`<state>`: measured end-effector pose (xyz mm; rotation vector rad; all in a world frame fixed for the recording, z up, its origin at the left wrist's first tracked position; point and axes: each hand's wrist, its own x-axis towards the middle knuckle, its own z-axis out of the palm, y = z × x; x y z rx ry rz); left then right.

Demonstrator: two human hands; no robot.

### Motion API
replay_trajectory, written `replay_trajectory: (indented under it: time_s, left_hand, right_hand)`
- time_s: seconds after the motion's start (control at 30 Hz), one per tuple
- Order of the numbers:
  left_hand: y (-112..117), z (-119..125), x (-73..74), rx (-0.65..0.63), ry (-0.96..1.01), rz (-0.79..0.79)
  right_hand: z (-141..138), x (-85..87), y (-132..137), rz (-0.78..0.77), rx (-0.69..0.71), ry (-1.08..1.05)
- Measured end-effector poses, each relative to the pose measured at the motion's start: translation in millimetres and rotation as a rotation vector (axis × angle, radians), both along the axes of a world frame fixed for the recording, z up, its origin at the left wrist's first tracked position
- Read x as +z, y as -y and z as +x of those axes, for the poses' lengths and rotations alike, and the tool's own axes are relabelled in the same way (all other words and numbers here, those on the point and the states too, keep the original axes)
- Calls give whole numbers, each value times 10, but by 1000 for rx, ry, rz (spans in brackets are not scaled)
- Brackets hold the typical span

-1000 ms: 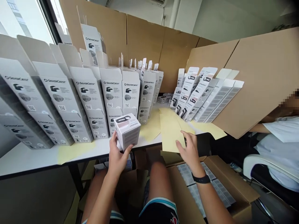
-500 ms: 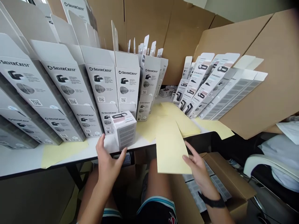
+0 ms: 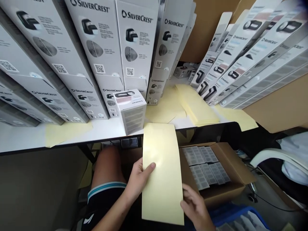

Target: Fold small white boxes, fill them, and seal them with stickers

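1. Below the table [image 3: 29, 136], we hold the sheet [image 3: 162, 179] in our left hand [image 3: 138, 179]; its far end overlaps the table's edge in our view, but whether it touches there we cannot tell.
2. Our left thumb presses on top, near the left side, pinching the sheet against fingers mostly hidden underneath.
3. Our right hand [image 3: 196, 205], cut off near the wrist, is at the right edge, fingers bent; whether they pinch the sheet or only brush it, we cannot tell.
4. Above, the tall cartons [image 3: 138, 41] run out of view; at lower right the bin [image 3: 216, 213] is cut off, its contents hard to make out.
5. We see the sheet as pale yellow, plain, long and rectangular, lightly dented beside the thumb, its right edge slightly bowed.
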<state>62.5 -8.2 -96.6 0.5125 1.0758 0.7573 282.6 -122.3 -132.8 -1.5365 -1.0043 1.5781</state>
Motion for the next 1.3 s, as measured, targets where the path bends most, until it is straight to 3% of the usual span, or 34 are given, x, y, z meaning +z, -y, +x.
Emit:
replay_trajectory:
  time_s: [0.13,0.27,0.5,0.67,0.83,0.97,1.03,1.2,1.3]
  left_hand:
    - [139,-27,-55,-39,30,-16]
    - [266,-88,-114,-81,15,6]
    - [231,-261,-16,170,-93,14]
    - [268,-302,60,88,-27,-6]
    - [314,-321,89,44,17,2]
    - [308,-338,108,252,-60,130]
    - [305,-349,116,290,-95,137]
    - [332,-364,132,160,-118,70]
    - [339,-365,159,25,-125,90]
  right_hand:
    - [-32,66,-319,0,-55,-3]
    - [-90,124,-569,11,27,3]
    - [-75,151,-494,163,374,249]
    - [-156,275,-594,163,353,41]
    - [-239,471,-759,136,373,116]
    - [-290,554,-813,140,509,82]
    - [-307,556,-830,139,537,45]
    - [-259,579,-983,160,374,-11]
    - [-176,650,-1178,127,463,-104]
